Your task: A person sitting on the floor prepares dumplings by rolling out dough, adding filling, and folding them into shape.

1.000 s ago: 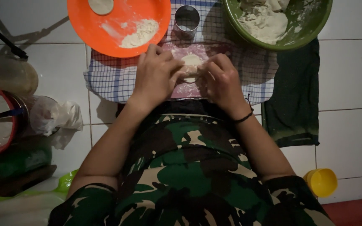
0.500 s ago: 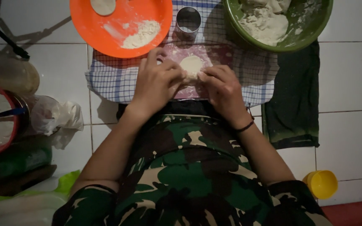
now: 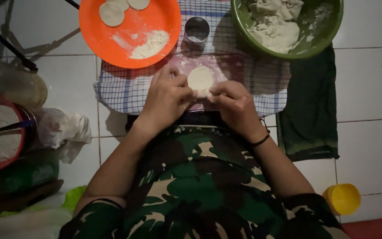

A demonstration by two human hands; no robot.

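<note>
A flat round disc of dough (image 3: pixel 200 79) lies on a pinkish board (image 3: pixel 233 64) over a checked cloth (image 3: pixel 120 88). My left hand (image 3: pixel 166 99) pinches the disc's near left edge. My right hand (image 3: pixel 235 106) pinches its near right edge. Both hands hold the dough between thumb and fingers, close together in front of my lap.
An orange plate (image 3: pixel 111 44) with finished dough discs and a flour heap stands at the far left. A metal ring cutter (image 3: pixel 196 31) is beside it. A green bowl of dough (image 3: pixel 328 26), a dark cloth (image 3: pixel 310 110), a yellow cup (image 3: pixel 342 199), a red bowl (image 3: pixel 1 132).
The view has tilted, so everything sits lower in the frame and dough discs on the orange plate show. My hands have opened apart a little, uncovering the disc.
</note>
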